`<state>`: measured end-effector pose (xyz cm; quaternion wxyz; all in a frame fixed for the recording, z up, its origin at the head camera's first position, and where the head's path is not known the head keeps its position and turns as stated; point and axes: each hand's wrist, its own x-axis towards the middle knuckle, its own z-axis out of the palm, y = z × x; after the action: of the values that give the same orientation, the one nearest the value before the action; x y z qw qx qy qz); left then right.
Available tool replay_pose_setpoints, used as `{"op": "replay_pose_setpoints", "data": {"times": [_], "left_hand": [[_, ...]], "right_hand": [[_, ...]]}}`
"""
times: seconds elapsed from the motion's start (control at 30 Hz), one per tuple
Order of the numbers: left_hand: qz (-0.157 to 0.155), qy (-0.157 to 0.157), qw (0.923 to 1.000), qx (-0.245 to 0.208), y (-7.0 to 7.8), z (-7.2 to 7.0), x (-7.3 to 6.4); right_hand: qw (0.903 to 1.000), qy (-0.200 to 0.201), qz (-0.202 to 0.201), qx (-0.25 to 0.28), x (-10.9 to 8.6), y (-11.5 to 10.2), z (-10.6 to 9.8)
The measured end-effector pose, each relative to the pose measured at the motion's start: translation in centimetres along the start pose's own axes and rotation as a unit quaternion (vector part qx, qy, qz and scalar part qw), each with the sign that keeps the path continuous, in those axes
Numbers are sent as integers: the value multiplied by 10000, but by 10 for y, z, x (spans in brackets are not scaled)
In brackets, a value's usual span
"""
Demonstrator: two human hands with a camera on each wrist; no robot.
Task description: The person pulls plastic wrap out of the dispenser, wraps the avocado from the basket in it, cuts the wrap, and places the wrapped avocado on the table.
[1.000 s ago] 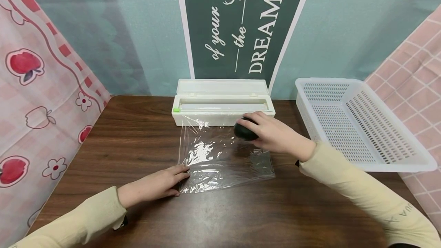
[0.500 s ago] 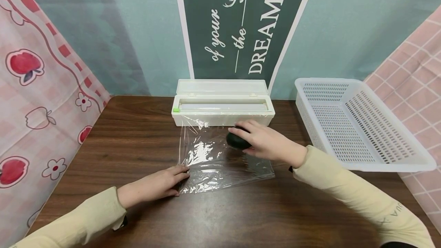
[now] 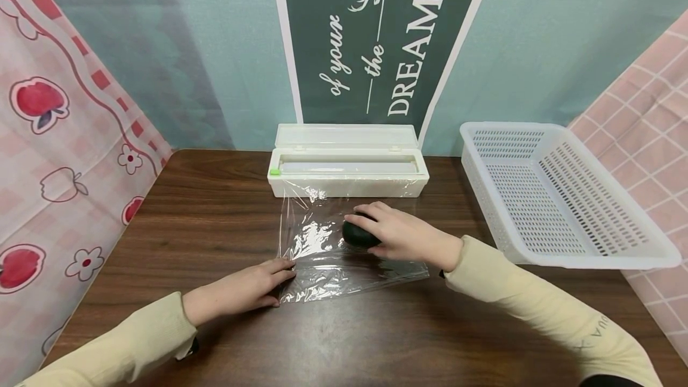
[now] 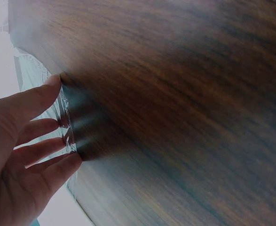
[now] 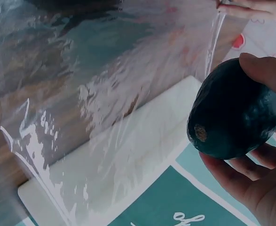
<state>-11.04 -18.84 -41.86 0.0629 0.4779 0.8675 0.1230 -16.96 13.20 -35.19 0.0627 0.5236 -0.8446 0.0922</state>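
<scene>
Behind everything, a teal curtain (image 3: 204,64); in front of it, a dark wooden table (image 3: 344,339). At the sides, an apple-print cloth (image 3: 40,160) on the left and a pink checked cloth (image 3: 658,94) on the right, probably there as screens. Down the curtain, a dark green banner (image 3: 312,17) with white lettering. At the right of the table, a white slotted basket (image 3: 602,258), apparently placed to leave the middle free, yet near enough to the right forearm (image 3: 537,300) to limit any outward swing.

Across the middle, clear film (image 3: 314,237), running out over the front of a long white box (image 3: 349,188), with its lid (image 3: 346,134) raised, likely to let the roll (image 3: 349,167) turn.

Left hand (image 3: 249,285): fingers and thumb apart, tips on the film's near left edge, clamped round nothing; seemingly a weight against curling or sliding. Right hand (image 3: 405,235): reaching across the film's right side and hiding part of it, fingers and thumb clamped round a dark avocado-like fruit (image 3: 357,235), perhaps from above to leave the underside free. Fruit over about the film's middle; contact or gap beneath impossible to tell.

Smallest, a green piece (image 3: 275,172) at the box's left front corner, just beside the film, maybe a cutter.
</scene>
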Motion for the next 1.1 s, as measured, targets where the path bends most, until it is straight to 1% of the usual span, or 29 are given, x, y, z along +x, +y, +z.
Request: {"op": "replay_pose_setpoints", "data": {"times": [0.43,0.6,1.1], "left_hand": [[17,16,10000,59,0,0,0],[-22,-2,10000,29,0,0,0],[40,20,10000,61,1,2,1]], "right_hand": [[9994,-284,48,192,5,-6,18],[9989,-383,39,262,6,-8,24],[9978,-580,66,318,7,-6,42]]}}
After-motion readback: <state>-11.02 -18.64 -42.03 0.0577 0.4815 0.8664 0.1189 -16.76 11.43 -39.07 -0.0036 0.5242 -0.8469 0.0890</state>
